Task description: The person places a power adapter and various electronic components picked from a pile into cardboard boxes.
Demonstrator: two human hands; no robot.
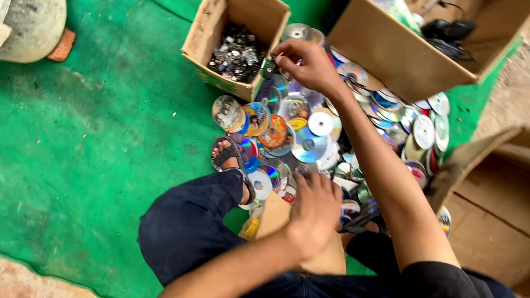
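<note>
My right hand point(307, 65) reaches out over the rim of a small cardboard box point(207, 38) and pinches a small dark piece point(268, 68) at the box's near corner. The box holds several small dark and metallic parts point(237, 54). My left hand point(313, 209) rests palm down on a flat piece of cardboard point(274, 212) lying over my lap, fingers closed against it. A heap of shiny discs point(298, 132) covers the green mat between my legs and the boxes.
A large open cardboard box point(397, 55) stands at the back right, more discs spilling beside it. Another brown carton point(486, 187) is at the right edge. My sandalled foot point(229, 157) rests among the discs. A grey round pot point(30, 25) sits at the top left on the green mat point(99, 143).
</note>
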